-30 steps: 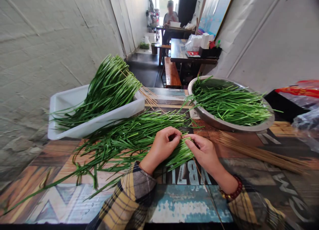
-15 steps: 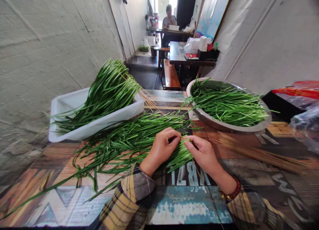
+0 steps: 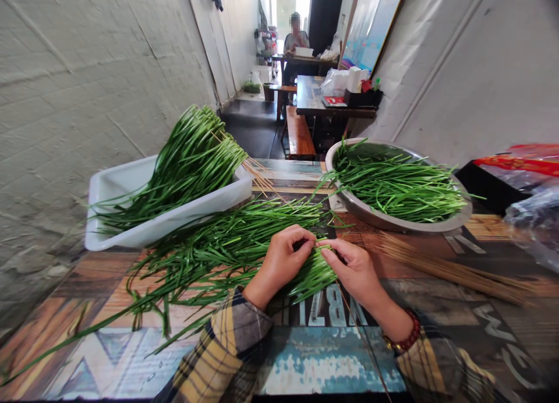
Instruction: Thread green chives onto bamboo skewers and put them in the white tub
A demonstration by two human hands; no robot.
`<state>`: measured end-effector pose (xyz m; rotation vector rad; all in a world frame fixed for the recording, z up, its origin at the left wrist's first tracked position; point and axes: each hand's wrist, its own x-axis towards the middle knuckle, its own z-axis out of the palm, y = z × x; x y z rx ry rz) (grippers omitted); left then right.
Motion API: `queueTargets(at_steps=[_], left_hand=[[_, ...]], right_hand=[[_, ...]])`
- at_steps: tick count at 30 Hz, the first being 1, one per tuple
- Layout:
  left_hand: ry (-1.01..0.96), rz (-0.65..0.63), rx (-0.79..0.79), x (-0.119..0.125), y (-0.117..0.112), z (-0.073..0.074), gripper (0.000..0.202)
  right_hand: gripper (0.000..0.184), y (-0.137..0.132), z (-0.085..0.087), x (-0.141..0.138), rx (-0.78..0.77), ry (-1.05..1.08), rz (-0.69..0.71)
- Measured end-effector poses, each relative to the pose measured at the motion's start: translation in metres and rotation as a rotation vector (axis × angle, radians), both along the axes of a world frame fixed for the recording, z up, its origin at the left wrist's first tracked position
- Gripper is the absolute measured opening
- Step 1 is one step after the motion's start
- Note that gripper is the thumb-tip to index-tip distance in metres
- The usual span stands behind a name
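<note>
My left hand [image 3: 283, 260] is closed in a pinch at the cut ends of some garlic chives [image 3: 311, 279]. Facing it, my right hand [image 3: 357, 269] pinches the same stem ends, thumb and forefinger together. The two hands' fingertips almost meet. From under the right hand a thin bamboo skewer [image 3: 367, 343] slants down to the table's near edge; its upper tip is hidden among the stems. A loose pile of garlic chives [image 3: 231, 231] spreads over the table to the left and beyond my hands.
At the left a white plastic tub [image 3: 170, 216] holds skewered chives [image 3: 192, 164]. A metal basin [image 3: 393, 219] of loose chives stands at the right, with bare skewers [image 3: 454, 269] in front. Plastic bags [image 3: 535, 216] lie far right. A person [image 3: 297, 42] sits at a distant table.
Hardly anything differs. Both hands keep their pinch at the stem ends with only tiny finger shifts, and the view has moved slightly.
</note>
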<state>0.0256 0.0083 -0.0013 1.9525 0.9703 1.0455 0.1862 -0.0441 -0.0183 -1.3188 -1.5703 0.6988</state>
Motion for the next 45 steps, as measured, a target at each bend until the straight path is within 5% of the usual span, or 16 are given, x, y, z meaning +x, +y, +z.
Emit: queueTargets(at_steps=[16,22,32,45], left_hand=[[0.072,-0.054,0.092,-0.001,0.0,-0.006,0.015],[0.077,-0.043,0.048,-0.001,0.0,-0.006,0.015],[0.1,0.005,0.044,-0.002,0.0,-0.005,0.014],[0.166,-0.191,0.071,-0.006,-0.001,0.001,0.026]], right_hand=[[0.019,0.001,-0.009,0.001,-0.108,0.105,-0.002],[0.04,0.003,-0.014,0.001,-0.151,0.219,-0.006],[0.027,0.002,-0.014,0.002,-0.143,0.178,0.011],[0.017,0.004,-0.015,0.003,-0.153,0.12,-0.016]])
